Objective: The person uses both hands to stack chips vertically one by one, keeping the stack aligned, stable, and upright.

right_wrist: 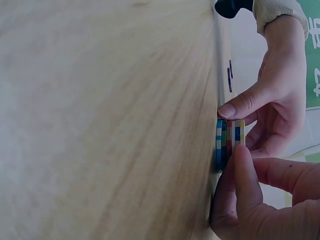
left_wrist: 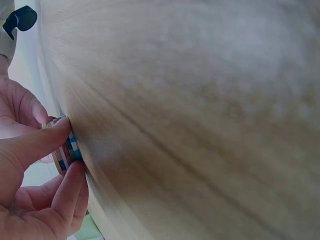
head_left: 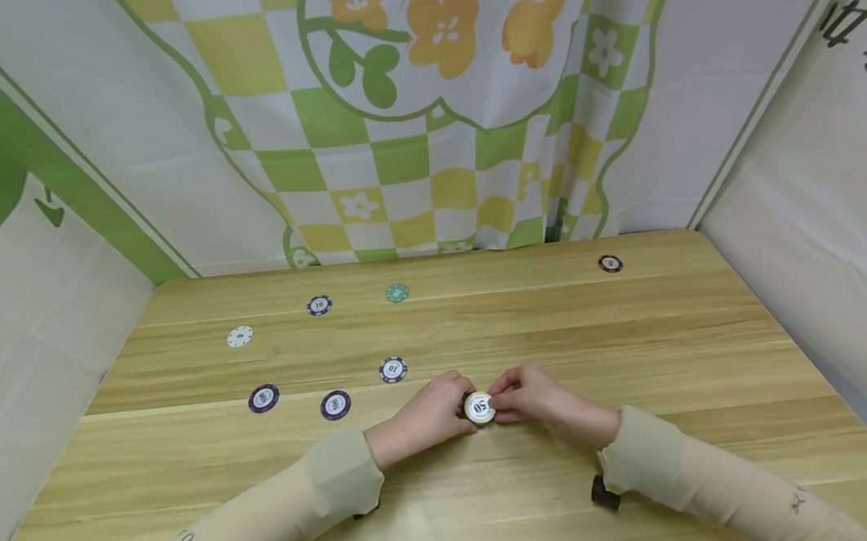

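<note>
A short stack of poker chips [head_left: 479, 409] stands on the table between the two hands. Its top chip is white with a yellow edge and reads 50; blue, green and red edges show below it in the right wrist view, on the stack's side [right_wrist: 229, 137]. The left hand [head_left: 432, 408] grips the stack from the left, thumb on the near side and fingers on the far side. From the right, the right hand [head_left: 539, 397] pinches the stack's edge near the top chip. Part of the stack's rim is hidden behind the fingers.
Loose chips lie flat to the left: a white one [head_left: 240, 336], blue ones [head_left: 319, 305] [head_left: 393, 370], a green one [head_left: 397, 293] and dark purple ones [head_left: 264, 398] [head_left: 335, 405]. A black chip [head_left: 610, 264] lies far right. Curtains border the wooden table [head_left: 666, 348].
</note>
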A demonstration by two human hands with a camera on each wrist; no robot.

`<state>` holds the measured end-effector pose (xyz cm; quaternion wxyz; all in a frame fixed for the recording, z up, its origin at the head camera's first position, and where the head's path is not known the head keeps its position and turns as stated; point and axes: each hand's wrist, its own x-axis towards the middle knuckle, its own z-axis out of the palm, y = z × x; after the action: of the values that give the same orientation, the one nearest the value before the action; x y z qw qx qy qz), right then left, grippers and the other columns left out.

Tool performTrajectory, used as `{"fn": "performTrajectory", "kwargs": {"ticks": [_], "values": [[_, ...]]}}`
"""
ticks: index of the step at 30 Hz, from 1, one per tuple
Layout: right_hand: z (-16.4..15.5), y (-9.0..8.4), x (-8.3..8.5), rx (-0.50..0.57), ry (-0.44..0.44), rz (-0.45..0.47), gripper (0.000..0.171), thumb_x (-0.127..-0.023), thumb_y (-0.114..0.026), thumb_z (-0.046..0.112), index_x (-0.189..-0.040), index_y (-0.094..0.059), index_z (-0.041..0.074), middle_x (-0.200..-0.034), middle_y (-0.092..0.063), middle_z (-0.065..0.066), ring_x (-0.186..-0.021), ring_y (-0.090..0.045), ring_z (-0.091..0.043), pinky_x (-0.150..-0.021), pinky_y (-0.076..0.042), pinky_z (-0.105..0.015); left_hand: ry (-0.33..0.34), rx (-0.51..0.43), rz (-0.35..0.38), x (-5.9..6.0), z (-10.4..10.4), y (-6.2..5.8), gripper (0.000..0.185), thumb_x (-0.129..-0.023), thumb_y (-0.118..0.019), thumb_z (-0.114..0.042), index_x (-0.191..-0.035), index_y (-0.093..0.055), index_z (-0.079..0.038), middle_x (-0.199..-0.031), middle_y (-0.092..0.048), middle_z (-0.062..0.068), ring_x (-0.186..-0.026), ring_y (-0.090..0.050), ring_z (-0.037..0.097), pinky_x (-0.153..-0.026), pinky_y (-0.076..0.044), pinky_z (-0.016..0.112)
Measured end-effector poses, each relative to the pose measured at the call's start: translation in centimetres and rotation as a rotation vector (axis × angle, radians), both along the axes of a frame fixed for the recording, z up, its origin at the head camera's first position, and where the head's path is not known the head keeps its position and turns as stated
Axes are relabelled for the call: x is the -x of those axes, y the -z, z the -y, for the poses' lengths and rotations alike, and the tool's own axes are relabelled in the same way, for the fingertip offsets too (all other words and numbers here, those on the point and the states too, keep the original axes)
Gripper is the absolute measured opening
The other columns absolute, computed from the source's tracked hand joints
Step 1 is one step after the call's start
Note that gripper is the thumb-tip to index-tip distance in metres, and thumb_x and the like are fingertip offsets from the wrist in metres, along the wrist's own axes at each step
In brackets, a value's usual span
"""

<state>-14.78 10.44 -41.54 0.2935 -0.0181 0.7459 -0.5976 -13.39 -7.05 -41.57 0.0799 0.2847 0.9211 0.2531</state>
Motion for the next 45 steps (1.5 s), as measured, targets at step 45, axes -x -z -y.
{"fn": "performTrajectory", "kwargs": {"ticks": [45], "values": [[-7.1, -2.3, 7.2, -0.548, -0.185, -0.494, 0.041, -0.090, -0.053, 0.012, -0.120, -0.045, -0.014, -0.114, -0.054, -0.030, -0.101, -0.055, -0.038, -0.075, -0.050, -0.038, -0.004, -0.009, 0.005, 0.0, 0.2, 0.3, 0.037, -0.067, -0.079, -0.014, -0.097, -0.062, 0.000, -0.085, -0.054, 0.003, -0.075, -0.048, 0.010, -0.069, -0.044, 0.022]]}}
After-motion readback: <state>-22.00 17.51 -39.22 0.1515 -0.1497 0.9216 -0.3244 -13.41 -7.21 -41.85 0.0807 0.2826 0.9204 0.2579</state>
